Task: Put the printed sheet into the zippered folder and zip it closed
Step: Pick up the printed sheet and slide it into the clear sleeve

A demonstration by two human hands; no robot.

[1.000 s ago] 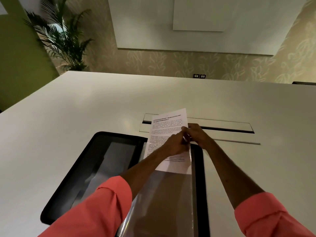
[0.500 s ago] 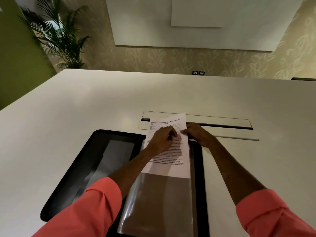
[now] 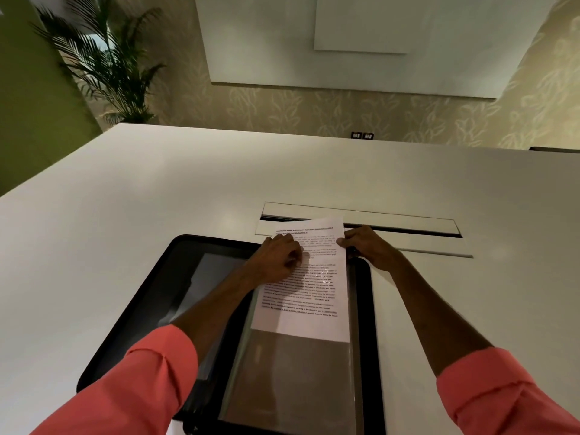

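Observation:
The black zippered folder (image 3: 150, 309) lies open on the white table (image 3: 125, 199). A clear sleeve (image 3: 292, 381) covers its right half. The printed sheet (image 3: 307, 309) sits partway inside that sleeve, its top sticking out past the folder's far edge. My left hand (image 3: 279, 262) has curled fingers on the sheet's left side, near the sleeve's mouth, and seems to pinch it. My right hand (image 3: 367, 246) holds the sheet's right edge near the top, thumb on the paper. The zipper pull is not visible.
A long cable slot with a flap (image 3: 392, 224) runs across the table just beyond the folder. A potted palm (image 3: 103, 61) stands past the table's far left corner. A white panel (image 3: 361, 42) hangs on the patterned wall.
The sheet has slid toward me, deeper into the sleeve, and lies flatter. My left hand moved from the sheet's right edge to its left side. My right hand stayed at the right edge.

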